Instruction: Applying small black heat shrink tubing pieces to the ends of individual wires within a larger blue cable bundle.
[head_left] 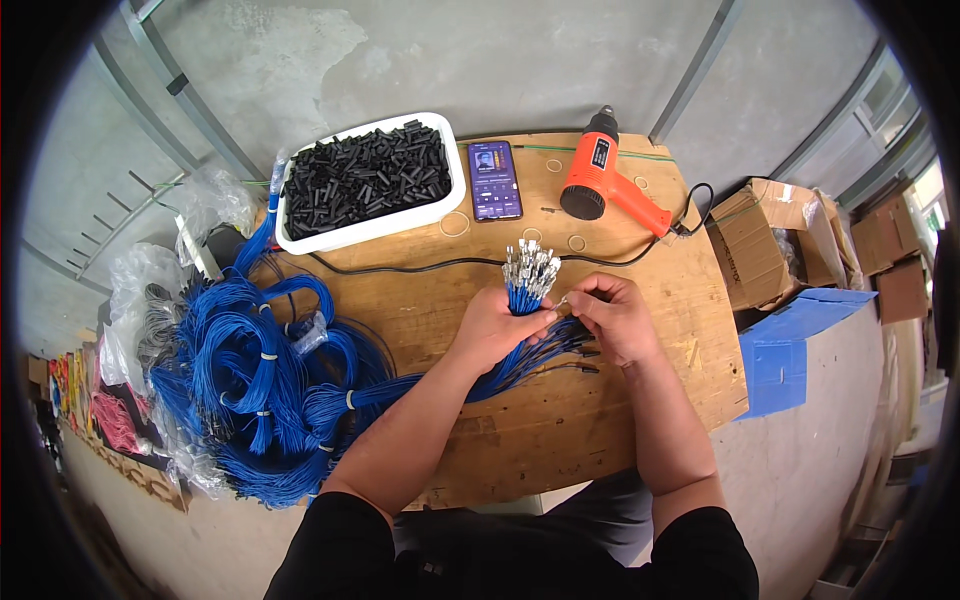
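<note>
My left hand (pixel 497 325) is closed round a bundle of blue wires, whose silvery metal terminals (pixel 531 262) stand upright above the fist. Close beside it on the right, my right hand (pixel 613 318) pinches a single terminal (pixel 562 302) between thumb and fingertips; part of it is hidden by the fingers. Below both hands, loose blue wires (pixel 500 375) fan out to the right, and several end in black sleeves (pixel 587 369). They run back left to a large heap of coiled blue wires (pixel 240 350), tied in places with pale bands.
A white tub (pixel 459 190) full of short black tubes stands at the back of the wooden table (pixel 690 340). Beside it lie a phone (pixel 495 182) and an orange heat gun (pixel 607 180), its black cord crossing the tabletop. Rubber bands (pixel 454 224) lie about. Cardboard boxes (pixel 750 245) stand right.
</note>
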